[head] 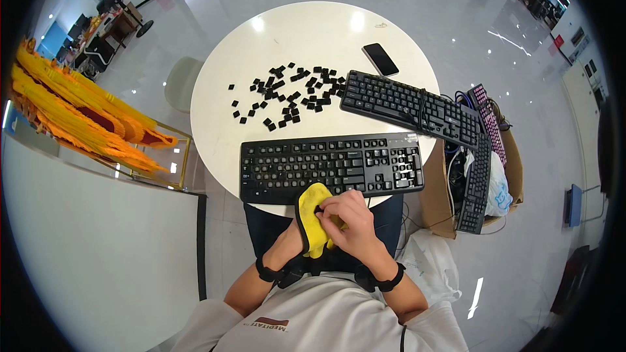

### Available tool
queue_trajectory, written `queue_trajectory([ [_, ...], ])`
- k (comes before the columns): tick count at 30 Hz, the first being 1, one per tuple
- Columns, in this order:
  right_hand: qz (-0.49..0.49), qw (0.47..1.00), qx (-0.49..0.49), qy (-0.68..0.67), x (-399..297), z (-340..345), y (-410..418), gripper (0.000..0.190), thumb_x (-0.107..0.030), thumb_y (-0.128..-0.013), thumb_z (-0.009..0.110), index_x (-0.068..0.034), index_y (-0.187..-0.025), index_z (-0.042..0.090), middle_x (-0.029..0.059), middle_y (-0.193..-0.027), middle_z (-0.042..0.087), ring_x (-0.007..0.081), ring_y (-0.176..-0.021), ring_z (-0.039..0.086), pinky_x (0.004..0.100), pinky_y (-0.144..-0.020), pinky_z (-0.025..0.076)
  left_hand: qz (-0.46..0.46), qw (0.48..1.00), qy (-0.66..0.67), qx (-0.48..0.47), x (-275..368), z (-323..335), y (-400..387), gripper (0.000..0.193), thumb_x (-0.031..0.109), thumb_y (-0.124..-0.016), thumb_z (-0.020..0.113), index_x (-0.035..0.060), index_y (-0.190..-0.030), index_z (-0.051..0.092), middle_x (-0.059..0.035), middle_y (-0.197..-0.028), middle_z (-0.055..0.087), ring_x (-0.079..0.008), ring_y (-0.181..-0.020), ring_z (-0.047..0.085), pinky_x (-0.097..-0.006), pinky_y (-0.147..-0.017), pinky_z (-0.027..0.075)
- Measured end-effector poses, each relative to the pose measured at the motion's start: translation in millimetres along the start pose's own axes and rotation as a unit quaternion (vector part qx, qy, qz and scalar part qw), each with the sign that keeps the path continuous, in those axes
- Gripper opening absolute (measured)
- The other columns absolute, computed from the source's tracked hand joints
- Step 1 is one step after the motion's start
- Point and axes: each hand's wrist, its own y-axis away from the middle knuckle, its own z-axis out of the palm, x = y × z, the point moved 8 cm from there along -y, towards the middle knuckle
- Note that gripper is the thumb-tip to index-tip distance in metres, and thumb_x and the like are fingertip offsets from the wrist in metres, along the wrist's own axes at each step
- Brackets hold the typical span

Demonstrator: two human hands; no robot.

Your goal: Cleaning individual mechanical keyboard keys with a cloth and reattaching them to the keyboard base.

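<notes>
A yellow cloth with a dark edge (313, 215) lies over my left hand (291, 241), which is mostly covered by it. My right hand (349, 220) pinches a small black keycap (318, 209) against the cloth, its thumb and fingertips together. Just beyond both hands lies a black keyboard (376, 177) with many keycaps off and the switch stems showing; some larger keys are still on it. Loose black keycaps (292, 104) are scattered on the round white table (313, 24) behind that keyboard.
A second black keyboard (386, 101) with a bundled cable lies across the table's right edge. Near it lies a smartphone (380, 59). To the right, a cardboard box (435, 200) holds cables, a plastic bag (498, 190) and more keyboards (475, 193). A pale chair (182, 84) stands at the left.
</notes>
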Motion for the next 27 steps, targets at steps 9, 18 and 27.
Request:
queue_trajectory([
  [9,0.088,0.991,0.095,0.015,4.8,-2.1,8.2,0.023,0.001,-0.081,0.09,-0.008,-0.089,0.071,0.0057,-0.098,0.081,0.0247,-0.087,0.067,0.0375,-0.085,0.049,0.092,0.979,-0.177,-0.037,2.0,15.7,7.9,0.013,0.021,-0.092,0.071,0.0157,-0.104,0.069,-0.0056,-0.097,0.071,-0.0356,-0.096,0.067,-0.0468,-0.083,0.052],
  [18,0.103,0.989,-0.061,-0.091,-14.3,10.5,12.5,0.021,-0.007,-0.084,0.092,-0.009,-0.098,0.076,0.0033,-0.099,0.079,0.024,-0.092,0.069,0.0391,-0.093,0.048,-0.121,0.963,0.221,0.095,34.9,-20.8,27.7,0.014,0.023,-0.093,0.077,0.0123,-0.1,0.073,-0.0082,-0.095,0.072,-0.0335,-0.091,0.069,-0.0439,-0.08,0.054],
  [27,0.289,0.548,0.156,-0.77,61.4,3.0,47.7,0.016,-0.008,-0.106,0.076,-0.008,-0.122,0.072,0.008,-0.122,0.075,0.0188,-0.107,0.06,0.0337,-0.094,0.049,0.035,0.983,-0.179,0.019,25.5,0.5,-17.4,0.021,0.029,-0.092,0.077,0.0123,-0.078,0.076,-0.0135,-0.071,0.071,-0.0422,-0.067,0.064,-0.0501,-0.065,0.051],
])
